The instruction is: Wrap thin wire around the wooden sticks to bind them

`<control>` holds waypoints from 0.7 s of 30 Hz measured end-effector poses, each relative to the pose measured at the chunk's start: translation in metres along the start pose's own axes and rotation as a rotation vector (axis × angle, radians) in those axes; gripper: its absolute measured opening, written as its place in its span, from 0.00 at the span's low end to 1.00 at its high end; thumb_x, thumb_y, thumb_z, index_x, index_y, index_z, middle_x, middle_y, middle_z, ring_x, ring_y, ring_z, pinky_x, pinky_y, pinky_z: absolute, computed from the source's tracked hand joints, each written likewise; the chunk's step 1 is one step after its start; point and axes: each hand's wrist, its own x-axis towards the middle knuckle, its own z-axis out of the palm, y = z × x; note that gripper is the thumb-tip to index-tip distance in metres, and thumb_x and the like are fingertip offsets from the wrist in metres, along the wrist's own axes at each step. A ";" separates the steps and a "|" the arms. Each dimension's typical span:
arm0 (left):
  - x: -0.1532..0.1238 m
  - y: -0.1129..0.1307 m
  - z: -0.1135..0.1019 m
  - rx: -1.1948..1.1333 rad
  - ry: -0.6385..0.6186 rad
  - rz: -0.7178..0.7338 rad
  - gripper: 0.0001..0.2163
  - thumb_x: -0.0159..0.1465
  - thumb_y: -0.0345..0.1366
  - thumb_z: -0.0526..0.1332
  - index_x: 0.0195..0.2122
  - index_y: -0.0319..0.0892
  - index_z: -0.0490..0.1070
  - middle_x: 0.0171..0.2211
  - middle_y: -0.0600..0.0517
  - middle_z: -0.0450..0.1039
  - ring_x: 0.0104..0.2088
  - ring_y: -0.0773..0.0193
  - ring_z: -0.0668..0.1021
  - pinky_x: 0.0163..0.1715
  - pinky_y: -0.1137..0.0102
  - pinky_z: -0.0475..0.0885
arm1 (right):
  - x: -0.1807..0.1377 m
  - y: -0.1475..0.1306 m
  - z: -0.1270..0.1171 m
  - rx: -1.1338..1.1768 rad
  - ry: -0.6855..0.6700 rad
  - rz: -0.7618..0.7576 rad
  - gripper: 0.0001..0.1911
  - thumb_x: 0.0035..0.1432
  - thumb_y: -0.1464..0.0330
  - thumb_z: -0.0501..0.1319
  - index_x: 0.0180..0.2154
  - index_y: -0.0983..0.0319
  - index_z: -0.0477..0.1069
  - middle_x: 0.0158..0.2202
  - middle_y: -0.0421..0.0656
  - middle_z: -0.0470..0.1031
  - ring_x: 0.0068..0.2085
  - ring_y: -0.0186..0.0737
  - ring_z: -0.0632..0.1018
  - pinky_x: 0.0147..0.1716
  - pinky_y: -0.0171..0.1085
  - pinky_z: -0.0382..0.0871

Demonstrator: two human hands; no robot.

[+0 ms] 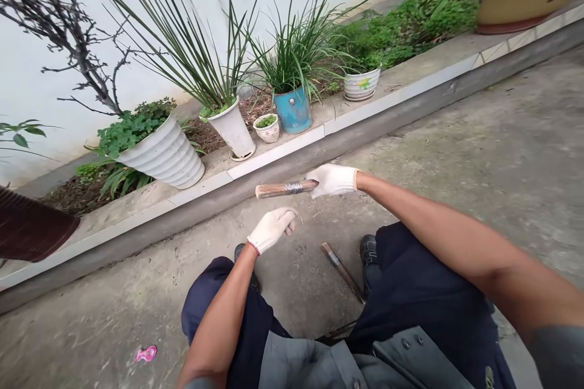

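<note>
My right hand, in a white knitted glove, is closed around one end of a short wooden stick. Thin silvery wire is wound around that stick near its gripped end, and its bare end points left. Below the stick, my left hand, gloved alike, has its fingers curled together. Thin strands show by its fingertips, but what it pinches, if anything, is too fine to tell. On the ground between my feet lies a second wooden stick, with a similar binding near its upper end.
A low tiled ledge runs across in front of me. On it stand a white ribbed pot, a tall white pot, a blue pot and smaller pots. A pink object lies on the concrete at lower left.
</note>
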 end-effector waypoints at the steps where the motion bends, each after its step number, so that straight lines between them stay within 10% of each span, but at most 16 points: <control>1: 0.001 0.000 0.005 -0.044 -0.008 0.000 0.17 0.70 0.46 0.52 0.44 0.40 0.74 0.30 0.53 0.76 0.26 0.66 0.78 0.32 0.71 0.72 | 0.004 0.000 0.001 -0.031 0.039 0.050 0.15 0.54 0.58 0.62 0.39 0.61 0.76 0.32 0.43 0.78 0.32 0.38 0.74 0.30 0.35 0.58; 8: 0.003 0.000 0.013 -0.020 -0.107 -0.088 0.15 0.68 0.44 0.53 0.43 0.40 0.74 0.27 0.54 0.75 0.23 0.67 0.76 0.27 0.73 0.69 | 0.013 0.006 0.000 -0.377 0.253 0.333 0.14 0.60 0.72 0.58 0.44 0.66 0.79 0.42 0.61 0.80 0.43 0.52 0.80 0.42 0.43 0.64; 13: 0.001 0.007 -0.014 0.220 0.082 -0.057 0.16 0.68 0.44 0.51 0.40 0.41 0.76 0.25 0.55 0.73 0.24 0.66 0.73 0.29 0.72 0.68 | 0.001 0.007 0.004 -0.606 -0.014 0.185 0.11 0.54 0.75 0.60 0.36 0.69 0.81 0.38 0.61 0.81 0.44 0.56 0.79 0.48 0.49 0.61; 17: 0.000 0.007 -0.029 0.249 0.179 -0.002 0.17 0.69 0.44 0.51 0.42 0.42 0.77 0.26 0.55 0.73 0.26 0.65 0.74 0.31 0.71 0.68 | -0.012 0.006 0.007 -0.343 -0.260 -0.101 0.13 0.49 0.72 0.62 0.38 0.63 0.80 0.33 0.47 0.80 0.33 0.42 0.77 0.35 0.38 0.61; 21: -0.001 0.007 -0.019 0.181 0.090 -0.008 0.19 0.69 0.46 0.51 0.45 0.41 0.77 0.26 0.53 0.74 0.26 0.64 0.75 0.31 0.71 0.69 | -0.013 0.000 0.001 -0.044 -0.109 -0.159 0.12 0.54 0.64 0.62 0.40 0.60 0.77 0.32 0.40 0.78 0.30 0.36 0.74 0.29 0.33 0.57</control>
